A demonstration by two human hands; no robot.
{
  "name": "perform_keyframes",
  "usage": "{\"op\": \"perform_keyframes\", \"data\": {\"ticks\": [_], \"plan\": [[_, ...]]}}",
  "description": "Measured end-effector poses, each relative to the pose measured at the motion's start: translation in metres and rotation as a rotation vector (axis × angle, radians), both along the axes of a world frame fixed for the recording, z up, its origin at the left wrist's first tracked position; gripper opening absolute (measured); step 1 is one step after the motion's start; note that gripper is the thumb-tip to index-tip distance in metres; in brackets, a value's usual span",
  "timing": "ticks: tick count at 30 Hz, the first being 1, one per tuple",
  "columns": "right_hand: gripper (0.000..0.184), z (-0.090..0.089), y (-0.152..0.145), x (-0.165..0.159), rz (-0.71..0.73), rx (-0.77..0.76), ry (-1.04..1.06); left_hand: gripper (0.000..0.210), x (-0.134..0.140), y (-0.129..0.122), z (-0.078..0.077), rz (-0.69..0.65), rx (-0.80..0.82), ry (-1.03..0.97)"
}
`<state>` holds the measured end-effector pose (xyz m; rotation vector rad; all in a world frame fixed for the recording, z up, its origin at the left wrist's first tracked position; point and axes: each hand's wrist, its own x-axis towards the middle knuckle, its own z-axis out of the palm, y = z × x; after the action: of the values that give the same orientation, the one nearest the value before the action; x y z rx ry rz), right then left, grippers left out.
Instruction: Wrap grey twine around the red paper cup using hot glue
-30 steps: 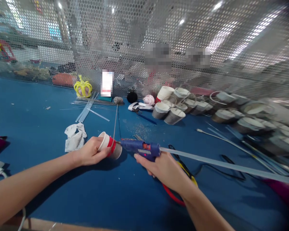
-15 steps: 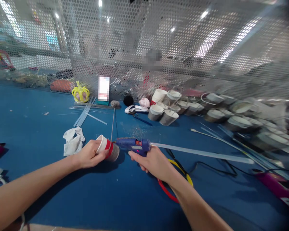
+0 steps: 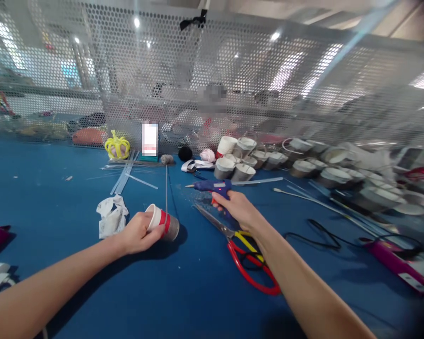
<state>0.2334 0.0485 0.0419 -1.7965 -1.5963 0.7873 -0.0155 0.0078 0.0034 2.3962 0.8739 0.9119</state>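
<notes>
My left hand [image 3: 141,233] is closed on a paper cup [image 3: 165,225], tilted on its side, its white mouth toward me. A red band and grey yarn wrapped round its lower part show. From the cup a strand of grey yarn [image 3: 167,188] runs back to a small grey yarn ball [image 3: 167,159]. My right hand [image 3: 235,206] grips a blue glue gun [image 3: 214,186] with a red trigger, its nozzle pointing left and a clear glue stick [image 3: 261,181] out of its back. Below the right hand lie scissors [image 3: 229,233] with red and yellow handles.
Many wrapped cups [image 3: 243,173] stand at the back right, before a perforated metal screen [image 3: 127,70]. Crumpled white paper [image 3: 112,217] lies left of the cup. Clear glue sticks [image 3: 125,176], a yellow crown-like piece [image 3: 117,147] and a black yarn ball [image 3: 185,153] sit farther back.
My right hand has drawn the glue gun away from the cup, back and to the right, uncovering the scissors. My left hand still holds the cup, and the view has shifted slightly.
</notes>
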Motion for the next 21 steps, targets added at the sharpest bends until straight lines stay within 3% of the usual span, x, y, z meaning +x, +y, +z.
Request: {"op": "perform_keyframes", "data": {"ticks": [6, 11, 17, 21], "plan": [[0.033, -0.014, 0.027, 0.002, -0.079, -0.026, -0.185, 0.028, 0.001, 0.000, -0.001, -0.021, 0.086, 0.000], [0.025, -0.005, 0.024, -0.014, -0.057, 0.013, -0.206, 0.029, 0.001, 0.001, -0.001, 0.016, 0.118, 0.018], [0.039, 0.004, 0.006, -0.070, 0.332, -0.101, 0.043, 0.027, 0.003, 0.001, 0.001, 0.004, 0.170, 0.017], [0.025, 0.000, -0.001, -0.095, 0.464, -0.104, 0.215, 0.026, 0.001, 0.000, -0.001, 0.013, 0.193, 0.030]]}}
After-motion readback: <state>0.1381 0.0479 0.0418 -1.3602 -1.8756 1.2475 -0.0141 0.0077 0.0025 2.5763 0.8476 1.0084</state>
